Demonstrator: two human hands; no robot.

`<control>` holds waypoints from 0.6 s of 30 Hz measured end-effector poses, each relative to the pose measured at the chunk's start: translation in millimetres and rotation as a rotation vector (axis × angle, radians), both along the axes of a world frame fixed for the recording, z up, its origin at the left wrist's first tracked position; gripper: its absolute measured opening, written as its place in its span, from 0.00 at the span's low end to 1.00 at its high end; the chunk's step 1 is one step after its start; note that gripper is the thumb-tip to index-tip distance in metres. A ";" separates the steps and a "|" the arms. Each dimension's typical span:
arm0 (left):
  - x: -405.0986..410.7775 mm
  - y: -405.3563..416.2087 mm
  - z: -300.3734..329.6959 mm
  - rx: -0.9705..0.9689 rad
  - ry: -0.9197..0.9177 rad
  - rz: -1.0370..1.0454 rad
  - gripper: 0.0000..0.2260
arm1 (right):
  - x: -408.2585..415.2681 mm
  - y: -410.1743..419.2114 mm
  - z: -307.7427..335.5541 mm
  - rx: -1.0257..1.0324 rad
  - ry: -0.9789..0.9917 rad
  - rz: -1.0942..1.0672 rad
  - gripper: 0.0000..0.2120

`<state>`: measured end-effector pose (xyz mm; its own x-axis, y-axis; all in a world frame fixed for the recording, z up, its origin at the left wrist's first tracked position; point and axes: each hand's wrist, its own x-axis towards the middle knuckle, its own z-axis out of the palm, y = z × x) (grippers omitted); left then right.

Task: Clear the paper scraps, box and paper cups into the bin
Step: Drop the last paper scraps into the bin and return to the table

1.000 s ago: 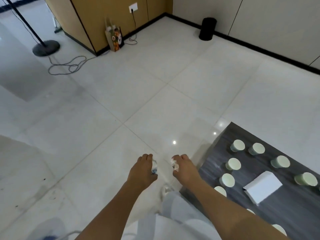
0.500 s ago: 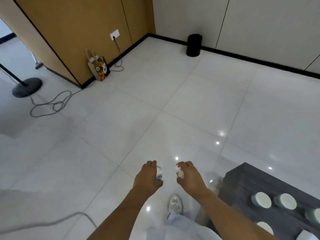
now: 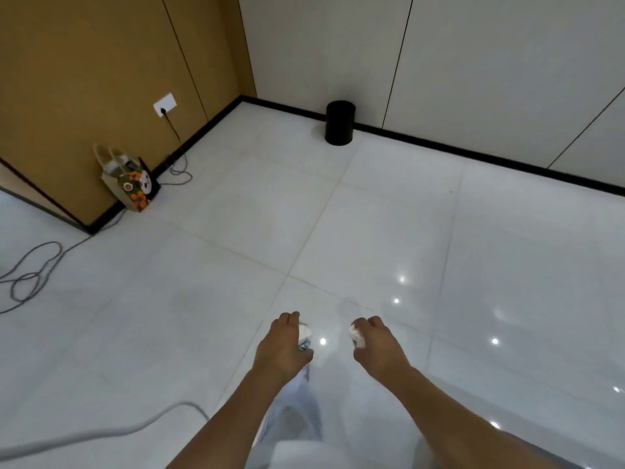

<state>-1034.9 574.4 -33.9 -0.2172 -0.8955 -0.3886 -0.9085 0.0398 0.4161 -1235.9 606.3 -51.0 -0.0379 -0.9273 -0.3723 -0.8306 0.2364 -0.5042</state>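
Your left hand [image 3: 282, 346] was curled around a crumpled paper scrap [image 3: 304, 334], white with a bit of darker print showing below, and your right hand [image 3: 377, 346] gripped another white paper scrap [image 3: 356, 336], the two hands held out side by side with a gap between them over the glossy white floor [image 3: 372, 231]. The black bin [image 3: 339, 122] stood well ahead of you against the pale wall's dark skirting, far from both hands. Off to the left, a patterned bag [image 3: 130, 179] leaned at the foot of the wooden panel, below a socket [image 3: 164, 104] with a cable plugged in.
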 end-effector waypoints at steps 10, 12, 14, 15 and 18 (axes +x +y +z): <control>3.1 -259.1 13.7 0.002 -0.029 -0.129 0.32 | 22.1 -256.6 17.3 -0.064 0.010 -0.064 0.17; -6.6 -309.0 12.6 0.006 -0.038 -0.153 0.32 | 10.0 -305.2 14.9 -0.042 0.027 -0.065 0.18; -18.9 -358.6 11.2 0.013 -0.042 -0.170 0.32 | -2.7 -352.0 12.2 -0.028 0.035 -0.064 0.19; -27.4 -389.8 7.9 0.012 -0.047 -0.184 0.32 | -11.5 -381.0 8.7 -0.028 0.036 -0.060 0.19; -59.2 -481.0 3.3 0.003 -0.061 -0.209 0.32 | -39.6 -467.3 1.5 -0.040 0.037 -0.057 0.20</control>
